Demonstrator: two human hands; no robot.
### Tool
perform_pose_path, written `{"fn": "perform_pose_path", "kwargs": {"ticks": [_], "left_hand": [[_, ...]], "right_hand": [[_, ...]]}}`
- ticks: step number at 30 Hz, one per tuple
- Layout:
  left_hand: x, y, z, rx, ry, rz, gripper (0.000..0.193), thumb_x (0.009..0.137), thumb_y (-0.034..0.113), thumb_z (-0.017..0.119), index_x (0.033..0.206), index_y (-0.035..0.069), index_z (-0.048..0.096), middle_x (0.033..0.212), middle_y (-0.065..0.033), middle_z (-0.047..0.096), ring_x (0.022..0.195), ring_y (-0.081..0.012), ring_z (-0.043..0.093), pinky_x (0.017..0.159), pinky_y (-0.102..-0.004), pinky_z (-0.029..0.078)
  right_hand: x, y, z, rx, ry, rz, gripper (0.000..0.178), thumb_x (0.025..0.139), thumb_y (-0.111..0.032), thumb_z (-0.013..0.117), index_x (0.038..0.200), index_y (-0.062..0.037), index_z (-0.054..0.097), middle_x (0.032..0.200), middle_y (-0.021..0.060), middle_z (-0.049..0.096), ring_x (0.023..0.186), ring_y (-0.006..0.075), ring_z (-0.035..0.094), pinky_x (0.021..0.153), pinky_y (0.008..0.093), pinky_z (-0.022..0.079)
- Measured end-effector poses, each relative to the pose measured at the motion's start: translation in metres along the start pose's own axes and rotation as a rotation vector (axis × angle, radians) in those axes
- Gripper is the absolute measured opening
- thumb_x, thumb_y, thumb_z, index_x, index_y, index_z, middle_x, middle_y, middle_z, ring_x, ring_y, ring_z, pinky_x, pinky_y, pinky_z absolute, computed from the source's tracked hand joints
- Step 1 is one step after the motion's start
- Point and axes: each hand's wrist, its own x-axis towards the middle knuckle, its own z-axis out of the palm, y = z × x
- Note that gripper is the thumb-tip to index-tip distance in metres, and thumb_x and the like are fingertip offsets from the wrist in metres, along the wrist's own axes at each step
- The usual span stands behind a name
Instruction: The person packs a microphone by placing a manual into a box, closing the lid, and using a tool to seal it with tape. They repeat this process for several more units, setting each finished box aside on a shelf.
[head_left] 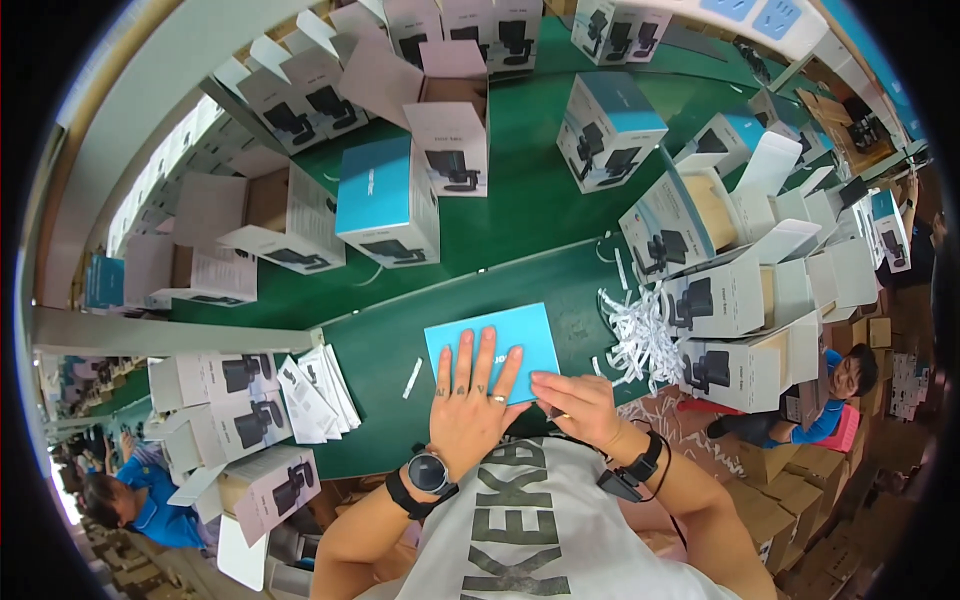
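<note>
A closed blue box [530,330] lies on the green bench in front of me, its bright blue face up. My left hand [468,405] rests flat on that face with its fingers stretched out. At the box's near right corner is my right hand [588,408], its fingertips pinched together against the edge. Whatever sits between those fingertips is too small to make out. Just left of the box lies a thin white paper strip [412,378].
White shredded paper strips [640,335] lie in a heap right of the box. Open printed cartons [715,300] line the right side. Folded white leaflets [320,395] are stacked at left. A closed blue-topped carton [385,205] stands beyond. Two people in blue [160,495] are nearby.
</note>
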Motion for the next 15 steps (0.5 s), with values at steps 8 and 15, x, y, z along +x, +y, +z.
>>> {"fn": "perform_pose_path", "kwargs": {"ticks": [8, 15], "left_hand": [[0.033, -0.053, -0.048, -0.174, 0.004, 0.197, 0.083, 0.079, 0.053, 0.083, 0.153, 0.025, 0.057, 0.153, -0.0324, 0.04, 0.139, -0.0531, 0.041, 0.117, -0.0619, 0.033], [0.044, -0.044, -0.047, -0.207, -0.012, 0.196, 0.085, 0.073, 0.056, 0.084, 0.148, 0.024, 0.061, 0.145, -0.0346, 0.044, 0.13, -0.0529, 0.047, 0.112, -0.0595, 0.038]], "right_hand": [[0.013, 0.012, -0.011, 0.221, -0.005, 0.035, 0.029, 0.077, -0.006, 0.087, 0.104, -0.0098, 0.081, 0.118, 0.0067, 0.078, 0.072, 0.0185, 0.073, 0.06, 0.0272, 0.051], [0.0, 0.039, -0.02, 0.609, 0.223, 0.234, 0.019, 0.092, -0.009, 0.079, 0.111, -0.0069, 0.079, 0.116, 0.0115, 0.078, 0.075, 0.0154, 0.071, 0.061, 0.0256, 0.05]]}}
